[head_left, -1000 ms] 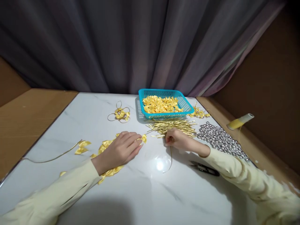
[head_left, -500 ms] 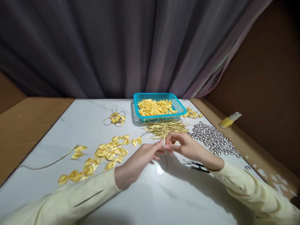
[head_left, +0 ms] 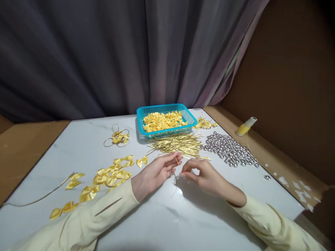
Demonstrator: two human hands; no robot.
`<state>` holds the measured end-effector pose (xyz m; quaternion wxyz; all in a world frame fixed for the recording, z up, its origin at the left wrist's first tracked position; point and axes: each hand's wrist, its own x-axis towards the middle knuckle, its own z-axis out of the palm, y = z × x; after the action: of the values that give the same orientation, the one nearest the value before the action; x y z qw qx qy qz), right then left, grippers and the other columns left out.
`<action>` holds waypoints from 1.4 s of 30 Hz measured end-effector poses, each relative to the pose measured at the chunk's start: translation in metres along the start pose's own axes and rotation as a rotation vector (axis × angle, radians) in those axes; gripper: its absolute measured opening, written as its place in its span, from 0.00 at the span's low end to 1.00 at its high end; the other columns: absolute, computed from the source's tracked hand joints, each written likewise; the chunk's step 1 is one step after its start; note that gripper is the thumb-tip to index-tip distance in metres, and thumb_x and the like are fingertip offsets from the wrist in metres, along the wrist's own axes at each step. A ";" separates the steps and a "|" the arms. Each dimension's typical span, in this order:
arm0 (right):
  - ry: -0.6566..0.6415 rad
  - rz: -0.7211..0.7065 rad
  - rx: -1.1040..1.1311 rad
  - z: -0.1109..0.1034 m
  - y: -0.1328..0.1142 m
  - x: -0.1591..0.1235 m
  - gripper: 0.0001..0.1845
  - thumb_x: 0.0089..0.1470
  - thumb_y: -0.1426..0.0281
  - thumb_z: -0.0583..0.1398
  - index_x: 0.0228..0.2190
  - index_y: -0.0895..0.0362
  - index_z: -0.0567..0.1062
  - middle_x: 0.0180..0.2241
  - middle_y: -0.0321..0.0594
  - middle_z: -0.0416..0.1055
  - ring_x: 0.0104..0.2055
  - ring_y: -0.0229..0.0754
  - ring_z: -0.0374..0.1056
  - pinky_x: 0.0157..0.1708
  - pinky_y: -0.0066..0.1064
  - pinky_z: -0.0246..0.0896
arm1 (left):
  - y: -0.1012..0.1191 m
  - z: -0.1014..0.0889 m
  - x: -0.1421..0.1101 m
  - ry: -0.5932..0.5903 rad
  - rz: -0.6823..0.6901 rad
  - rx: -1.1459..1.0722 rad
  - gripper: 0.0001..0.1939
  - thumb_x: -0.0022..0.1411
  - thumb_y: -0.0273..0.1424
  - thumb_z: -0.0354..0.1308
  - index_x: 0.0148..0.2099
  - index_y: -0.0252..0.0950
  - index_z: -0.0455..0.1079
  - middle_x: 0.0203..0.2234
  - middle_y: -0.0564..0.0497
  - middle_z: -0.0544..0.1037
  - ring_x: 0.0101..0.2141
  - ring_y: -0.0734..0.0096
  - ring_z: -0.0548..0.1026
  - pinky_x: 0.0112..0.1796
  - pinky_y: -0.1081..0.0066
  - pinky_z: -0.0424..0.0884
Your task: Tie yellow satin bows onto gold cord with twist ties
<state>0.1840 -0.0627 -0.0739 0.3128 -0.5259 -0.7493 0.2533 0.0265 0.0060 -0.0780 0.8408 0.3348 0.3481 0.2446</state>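
Observation:
My left hand [head_left: 159,171] is turned partly palm up above the table, fingers bent together. A thin gold cord [head_left: 175,177] crosses its fingertips and hangs below them, its thin end curling near the tabletop. Just to the right, my right hand [head_left: 200,174] is closed in a pinch, thumb against forefinger. Whatever lies in that pinch is too small to make out. The fingertips of the two hands are a short gap apart. Beyond them lies a heap of gold cord pieces [head_left: 180,143]. Yellow satin bows [head_left: 111,176] lie scattered left of my left hand.
A turquoise basket [head_left: 167,133] of yellow bows stands at the back. Silver beads [head_left: 230,150] spread on the right, near a yellow thread spool [head_left: 245,127]. Bow pieces with cord loops [head_left: 119,137] lie back left. One long cord [head_left: 39,199] reaches the left edge.
My hands have drawn apart, and the left palm has rolled upward, showing the cord across its fingers. The black-handled snips are now hidden by my right hand and arm. The whole view has shifted.

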 end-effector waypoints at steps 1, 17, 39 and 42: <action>-0.012 0.019 0.019 -0.001 0.002 -0.002 0.06 0.52 0.72 0.59 0.24 0.58 0.73 0.23 0.34 0.72 0.27 0.37 0.66 0.30 0.27 0.56 | 0.002 0.000 0.003 -0.003 0.010 0.007 0.04 0.58 0.30 0.56 0.37 0.35 0.68 0.35 0.49 0.72 0.37 0.72 0.70 0.37 0.74 0.66; -0.047 -0.245 -0.223 -0.015 0.018 -0.006 0.22 0.49 0.79 0.56 0.47 0.58 0.66 0.43 0.46 0.68 0.46 0.45 0.60 0.44 0.37 0.56 | -0.014 -0.011 0.010 -0.468 -0.262 0.306 0.11 0.57 0.33 0.57 0.30 0.29 0.73 0.10 0.61 0.55 0.14 0.83 0.44 0.21 0.73 0.45; -0.022 -0.288 -0.400 -0.023 0.031 -0.009 0.12 0.49 0.77 0.53 0.26 0.54 0.75 0.20 0.37 0.68 0.33 0.43 0.60 0.39 0.38 0.45 | 0.000 0.001 0.007 -0.459 -0.148 0.498 0.15 0.62 0.38 0.51 0.37 0.30 0.70 0.33 0.41 0.77 0.32 0.66 0.74 0.35 0.67 0.65; -0.015 -0.299 -0.439 -0.025 0.031 -0.009 0.12 0.49 0.77 0.52 0.27 0.55 0.75 0.21 0.37 0.68 0.33 0.43 0.59 0.40 0.39 0.45 | 0.000 0.002 0.007 -0.347 -0.116 0.534 0.11 0.58 0.35 0.56 0.38 0.31 0.69 0.27 0.45 0.78 0.25 0.71 0.71 0.31 0.70 0.65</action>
<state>0.2241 -0.0604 -0.0811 0.2197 -0.4626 -0.8580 0.0394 0.0332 0.0096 -0.0802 0.7825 0.5599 0.2700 0.0353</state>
